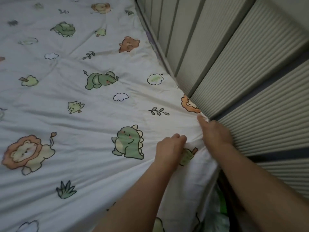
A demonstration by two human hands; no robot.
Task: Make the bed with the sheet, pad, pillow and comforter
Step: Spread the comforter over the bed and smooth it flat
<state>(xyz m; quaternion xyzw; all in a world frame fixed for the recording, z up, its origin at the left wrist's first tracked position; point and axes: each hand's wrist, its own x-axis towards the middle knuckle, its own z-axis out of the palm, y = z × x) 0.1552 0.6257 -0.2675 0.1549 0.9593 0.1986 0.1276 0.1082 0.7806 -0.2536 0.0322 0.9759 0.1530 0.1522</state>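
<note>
A white comforter (pixel 80 101) printed with cartoon lions, dinosaurs, elephants and clouds lies spread over the bed and fills most of the view. My left hand (pixel 168 150) grips a fold of it near the bed's right edge, next to a green dinosaur print. My right hand (pixel 214 133) pinches the comforter's edge where it meets the ribbed wall panels, its fingers pointing toward the gap. The comforter's corner hangs down below my forearms. Sheet, pad and pillow are hidden.
Ribbed grey-white cabinet or wall panels (pixel 250 81) run tight along the bed's right side. A dark narrow gap (pixel 224 186) lies between bed and panels at lower right, with something green and white (pixel 217 215) down in it.
</note>
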